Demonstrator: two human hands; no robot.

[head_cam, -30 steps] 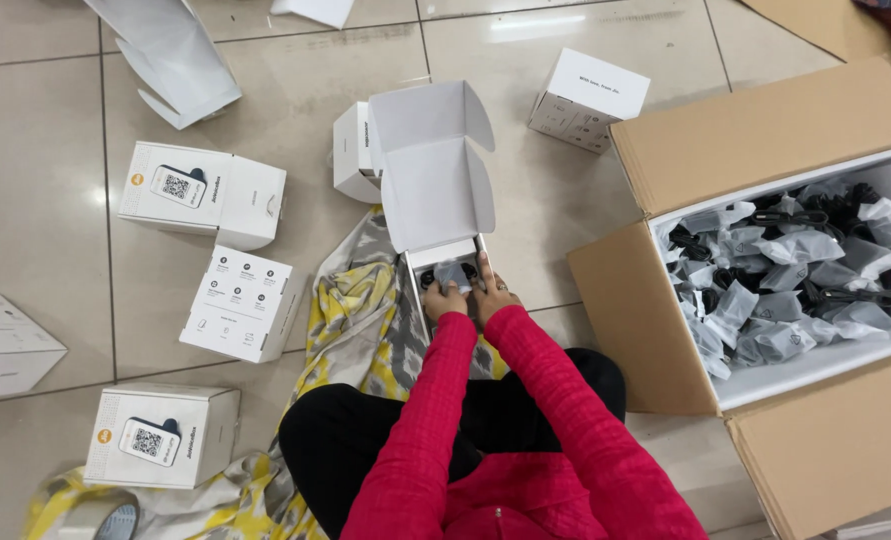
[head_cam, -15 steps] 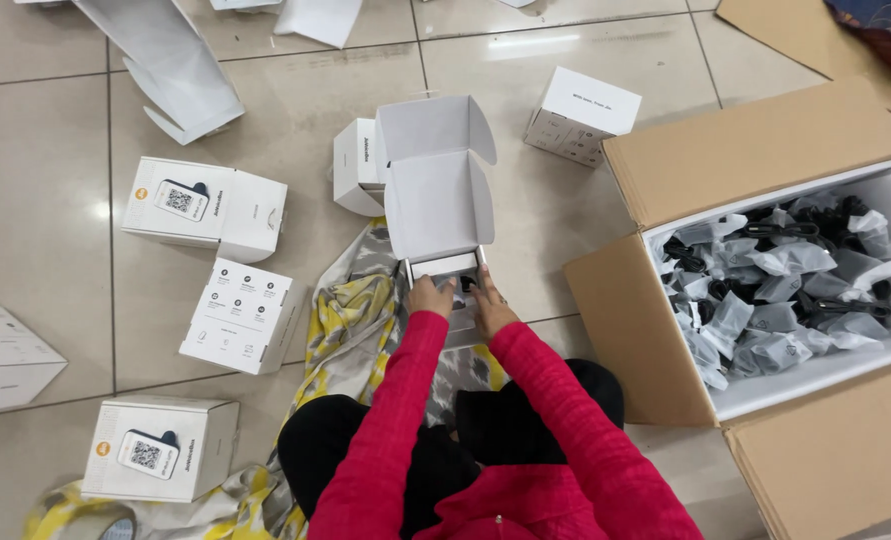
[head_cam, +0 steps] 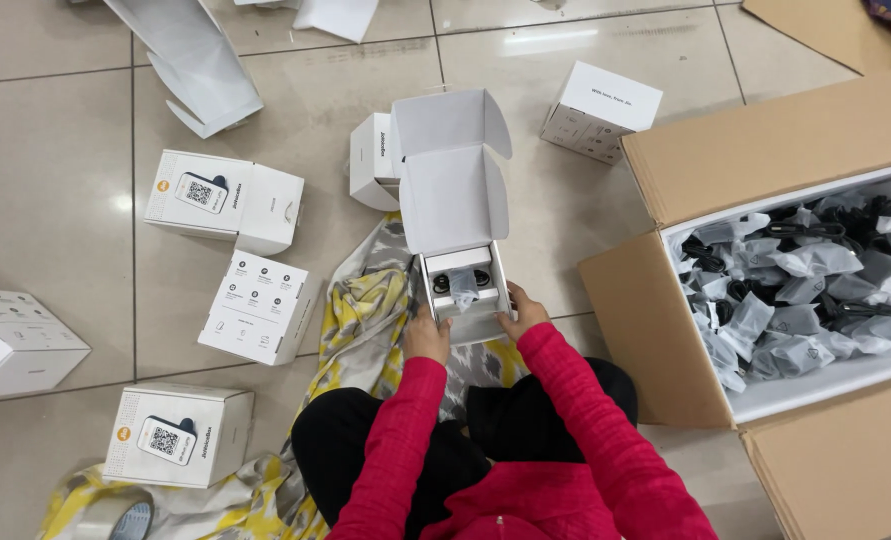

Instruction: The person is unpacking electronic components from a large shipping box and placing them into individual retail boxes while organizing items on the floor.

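An open white product box [head_cam: 452, 215] stands on the floor in front of me, lid flipped up. Inside lies a white insert with a black device and a small clear bag [head_cam: 463, 287]. My left hand [head_cam: 426, 337] grips the box's near left corner. My right hand [head_cam: 520, 312] holds its near right side. Both arms wear red sleeves. I sit cross-legged on a yellow and grey patterned cloth [head_cam: 365, 320].
Several closed white boxes [head_cam: 223, 200] lie on the tiled floor to the left and behind. A large brown carton [head_cam: 655, 310] at the right holds many bagged black parts [head_cam: 795, 275]. A flattened white box [head_cam: 190, 60] lies far left. A tape roll [head_cam: 115, 517] sits bottom left.
My hands stay on the open box while the view has shifted slightly. The box contents show more clearly now.
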